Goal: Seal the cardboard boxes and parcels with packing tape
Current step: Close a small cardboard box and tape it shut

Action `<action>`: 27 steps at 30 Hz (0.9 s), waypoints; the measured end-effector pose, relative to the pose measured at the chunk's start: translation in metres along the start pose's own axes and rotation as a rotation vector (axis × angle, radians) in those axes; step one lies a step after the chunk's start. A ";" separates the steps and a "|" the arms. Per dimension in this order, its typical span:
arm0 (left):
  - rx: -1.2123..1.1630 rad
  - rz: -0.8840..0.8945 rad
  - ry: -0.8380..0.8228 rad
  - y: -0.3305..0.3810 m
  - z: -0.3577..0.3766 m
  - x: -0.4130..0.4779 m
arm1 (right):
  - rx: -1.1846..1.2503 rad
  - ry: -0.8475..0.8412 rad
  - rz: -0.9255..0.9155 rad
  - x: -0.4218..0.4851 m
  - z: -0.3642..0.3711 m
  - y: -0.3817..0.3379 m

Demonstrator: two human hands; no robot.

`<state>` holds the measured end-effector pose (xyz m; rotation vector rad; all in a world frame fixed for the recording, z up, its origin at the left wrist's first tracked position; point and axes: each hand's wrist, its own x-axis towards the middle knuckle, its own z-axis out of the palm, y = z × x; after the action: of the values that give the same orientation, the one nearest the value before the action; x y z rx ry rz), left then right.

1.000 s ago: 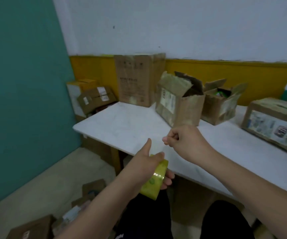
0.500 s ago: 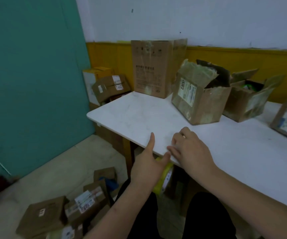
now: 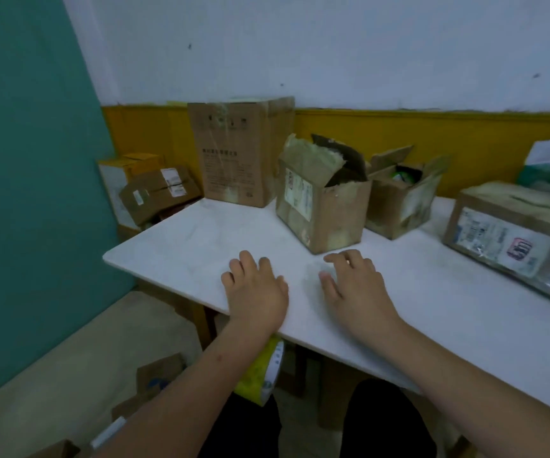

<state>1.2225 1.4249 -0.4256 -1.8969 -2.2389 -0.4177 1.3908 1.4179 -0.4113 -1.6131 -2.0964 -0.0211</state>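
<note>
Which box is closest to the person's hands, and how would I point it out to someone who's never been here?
Start at the white table and look along its back. Second from the left, right of the tall shut box, stands the torn box, nearest the right hand. Unlike its neighbours, it has ragged upright flaps and a white label on its left face.

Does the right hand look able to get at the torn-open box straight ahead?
Probably yes: the right hand lies open on the table just short of the torn-open box, holding nothing, with only bare tabletop between them.
</note>
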 end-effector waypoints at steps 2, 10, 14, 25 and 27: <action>-0.009 0.143 0.222 0.010 0.003 0.003 | -0.008 0.137 -0.052 -0.005 -0.023 0.023; -0.437 0.646 0.372 0.113 0.000 0.007 | -0.498 0.583 0.163 -0.019 -0.140 0.189; -0.608 0.763 0.262 0.162 0.002 0.009 | -0.175 0.371 0.313 -0.041 -0.146 0.265; -0.634 0.908 0.154 0.227 0.025 0.047 | 0.164 0.471 0.324 -0.020 -0.120 0.270; -0.659 0.908 0.190 0.236 0.025 0.054 | 0.100 0.503 0.263 -0.018 -0.114 0.276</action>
<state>1.4471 1.5182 -0.4095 -2.7443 -0.9650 -1.1666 1.6875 1.4506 -0.3946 -1.6085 -1.4786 -0.2080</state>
